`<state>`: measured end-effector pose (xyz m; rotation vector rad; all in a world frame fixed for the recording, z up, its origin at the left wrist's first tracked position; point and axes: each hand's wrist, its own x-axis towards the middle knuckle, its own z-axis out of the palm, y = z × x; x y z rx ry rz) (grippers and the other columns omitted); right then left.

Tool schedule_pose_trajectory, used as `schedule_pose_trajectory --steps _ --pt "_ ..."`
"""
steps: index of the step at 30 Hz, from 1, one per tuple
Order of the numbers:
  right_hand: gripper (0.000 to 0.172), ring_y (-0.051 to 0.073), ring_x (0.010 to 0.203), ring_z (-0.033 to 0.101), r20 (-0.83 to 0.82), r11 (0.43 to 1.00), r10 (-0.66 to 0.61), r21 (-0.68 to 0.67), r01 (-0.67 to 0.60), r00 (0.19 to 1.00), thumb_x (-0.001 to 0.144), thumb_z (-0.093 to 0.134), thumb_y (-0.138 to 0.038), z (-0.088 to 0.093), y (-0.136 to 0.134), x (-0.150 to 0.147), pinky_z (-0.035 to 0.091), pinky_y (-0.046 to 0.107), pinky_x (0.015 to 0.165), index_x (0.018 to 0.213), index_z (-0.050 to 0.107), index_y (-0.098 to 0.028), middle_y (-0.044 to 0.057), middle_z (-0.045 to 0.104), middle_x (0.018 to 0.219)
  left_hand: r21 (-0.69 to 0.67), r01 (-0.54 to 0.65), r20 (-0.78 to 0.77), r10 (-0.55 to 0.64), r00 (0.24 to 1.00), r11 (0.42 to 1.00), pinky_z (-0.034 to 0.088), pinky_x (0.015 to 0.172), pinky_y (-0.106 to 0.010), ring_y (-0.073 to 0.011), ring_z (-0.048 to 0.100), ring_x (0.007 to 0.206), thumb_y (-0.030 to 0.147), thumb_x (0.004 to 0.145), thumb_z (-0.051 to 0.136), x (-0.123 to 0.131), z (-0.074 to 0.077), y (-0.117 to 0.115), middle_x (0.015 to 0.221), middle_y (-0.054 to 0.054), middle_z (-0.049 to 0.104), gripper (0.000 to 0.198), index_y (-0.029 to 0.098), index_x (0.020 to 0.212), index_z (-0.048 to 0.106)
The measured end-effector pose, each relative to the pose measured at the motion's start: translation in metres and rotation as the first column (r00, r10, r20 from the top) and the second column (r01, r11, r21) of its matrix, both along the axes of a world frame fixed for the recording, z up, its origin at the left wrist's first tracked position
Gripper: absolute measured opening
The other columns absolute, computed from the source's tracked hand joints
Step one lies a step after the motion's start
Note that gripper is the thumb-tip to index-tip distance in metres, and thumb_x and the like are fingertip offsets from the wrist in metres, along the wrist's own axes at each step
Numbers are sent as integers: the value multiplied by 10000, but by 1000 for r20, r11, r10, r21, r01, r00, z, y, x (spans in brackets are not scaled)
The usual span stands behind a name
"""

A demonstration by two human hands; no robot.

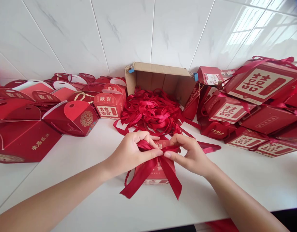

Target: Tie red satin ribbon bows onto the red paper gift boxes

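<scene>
A small red gift box [156, 172] stands on the white counter [90, 193] in front of me. A red ribbon [150, 169] is wrapped over its top, and two long tails hang down its front. My left hand [132, 151] pinches a loop of the ribbon above the box. From the other side, my right hand [188, 154] pinches the ribbon too, thumb and fingers meeting the left hand's at the knot.
A heap of loose red ribbons [150, 111] spills from a cardboard box [160, 77] lying open against the tiled wall. Open red gift boxes [73, 116] crowd the left side. Ribbon-tied boxes [259, 83] are stacked on the right. The counter's front edge runs at bottom right.
</scene>
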<state>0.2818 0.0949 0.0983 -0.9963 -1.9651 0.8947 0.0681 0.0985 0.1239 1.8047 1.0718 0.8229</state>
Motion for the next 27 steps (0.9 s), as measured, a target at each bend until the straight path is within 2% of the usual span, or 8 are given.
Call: schedule_pose_trajectory --steps 5,11,16,21,27 --pt "291 103 561 414 -36 997 -32 69 35 999 851 645 -351 -2 -1 -4 343 238 512 656 493 -198 -25 490 602 -10 -7 10 7 1000 1000 496 954 -399 -272 625 1123 351 722 740 0 1 0 832 -30 748 217 211 637 598" --pt "355 88 501 350 -14 981 -138 135 139 990 806 693 -376 0 0 1 289 234 448 594 480 -187 -34 450 529 -18 1 -2 -1 1000 1000 495 948 -373 -267 619 1132 358 706 754 1 0 2 888 -43 748 233 201 644 593" --pt "342 89 486 368 -15 965 -198 172 198 980 804 691 -391 1 -2 3 299 235 434 598 512 -184 -24 479 520 -9 22 21 -22 1000 1000 504 930 -345 -238 641 1089 337 738 730 2 -2 2 891 -42 744 217 195 664 583" --pt "321 91 475 385 -41 940 -239 241 242 970 814 678 -364 0 -4 1 317 240 431 597 521 -186 -17 501 521 34 31 33 -32 999 999 502 924 -355 -245 638 1089 334 723 740 1 -4 4 912 -42 740 213 197 673 584" --pt "321 87 467 371 -38 930 -264 254 264 964 816 674 -327 1 -6 0 297 234 415 583 502 -188 -24 483 506 40 44 59 -47 997 998 509 884 -344 -237 660 1023 302 711 746 2 -8 6 818 -26 730 233 194 632 555"
